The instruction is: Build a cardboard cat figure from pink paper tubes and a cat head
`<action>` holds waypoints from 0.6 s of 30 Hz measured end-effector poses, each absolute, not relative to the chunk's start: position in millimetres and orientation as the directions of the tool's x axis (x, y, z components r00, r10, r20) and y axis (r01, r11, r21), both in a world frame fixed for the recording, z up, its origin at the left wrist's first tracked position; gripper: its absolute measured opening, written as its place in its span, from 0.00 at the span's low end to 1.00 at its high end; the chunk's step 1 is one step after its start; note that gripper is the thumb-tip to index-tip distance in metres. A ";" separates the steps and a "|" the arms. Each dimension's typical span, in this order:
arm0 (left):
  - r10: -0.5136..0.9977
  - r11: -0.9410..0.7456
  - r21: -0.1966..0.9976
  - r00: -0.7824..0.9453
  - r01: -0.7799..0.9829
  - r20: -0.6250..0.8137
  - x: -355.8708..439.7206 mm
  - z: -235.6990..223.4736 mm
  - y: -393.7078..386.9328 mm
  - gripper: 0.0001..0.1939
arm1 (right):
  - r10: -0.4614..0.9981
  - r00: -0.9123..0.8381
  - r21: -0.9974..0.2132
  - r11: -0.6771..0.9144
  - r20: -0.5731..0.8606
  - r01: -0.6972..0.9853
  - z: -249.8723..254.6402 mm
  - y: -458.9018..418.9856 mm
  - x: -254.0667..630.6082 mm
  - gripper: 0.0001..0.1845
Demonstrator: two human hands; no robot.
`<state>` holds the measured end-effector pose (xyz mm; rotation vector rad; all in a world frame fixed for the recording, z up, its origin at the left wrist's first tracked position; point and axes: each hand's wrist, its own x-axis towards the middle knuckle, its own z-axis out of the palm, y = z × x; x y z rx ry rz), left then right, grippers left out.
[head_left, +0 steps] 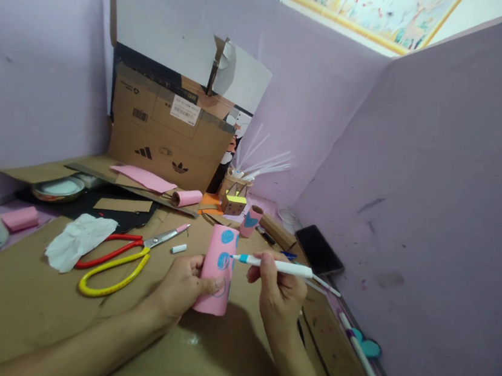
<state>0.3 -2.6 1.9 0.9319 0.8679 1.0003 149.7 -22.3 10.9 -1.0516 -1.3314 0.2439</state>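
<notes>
- Tube (215, 272): held above the cardboard (175, 355), between the hands; left hand (182, 283) grasping its side, thumb across the face.
- Right hand (281, 292): gripping the marker (289, 268), tip at the middle circle (223, 261); I cannot confirm contact remotely.
- Smearing risk: I judge the left thumb, overlapping the lowest circle, could smudge any wet ink.
- Denting risk: too hard a squeeze could buckle the wall and make the tip skid.
- Drying risk: the cap (178, 248) lies off the marker; long exposure could dry the tip.
- Count: I log one marker, one cap, one pair of scissors (160, 239), one tissue (74, 242).
- Tubes: three, namely the held one, a lying tube (188, 198) and a heart tube (251, 220); a pink roll (19, 218) is a possible fourth.
- Circles: three facing me; further blue shows at the edge.
</notes>
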 end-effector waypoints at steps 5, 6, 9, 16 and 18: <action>0.941 0.253 0.922 0.295 -0.294 -0.164 -0.1 0.8 -2.2 0.17 | 0.713 0.261 -0.745 0.533 0.651 0.401 8.7 -22.2 148.3 0.18; 0.942 0.252 0.922 0.292 -0.294 -0.165 -0.2 0.8 -2.3 0.17 | 0.716 0.251 -0.743 0.537 0.652 0.400 8.3 -22.2 148.1 0.17; 0.943 0.254 0.921 0.289 -0.296 -0.167 -0.2 1.3 -2.6 0.18 | 0.718 0.226 -0.729 0.533 0.659 0.430 7.3 -22.3 148.3 0.16; 0.943 0.248 0.920 0.294 -0.302 -0.157 -0.1 2.3 -3.2 0.18 | 0.741 0.231 -0.753 0.511 0.630 0.414 5.6 -23.5 147.3 0.16; 0.943 0.247 0.921 0.296 -0.301 -0.156 -0.1 1.6 -3.2 0.18 | 0.743 0.236 -0.758 0.511 0.626 0.405 6.1 -23.5 147.1 0.16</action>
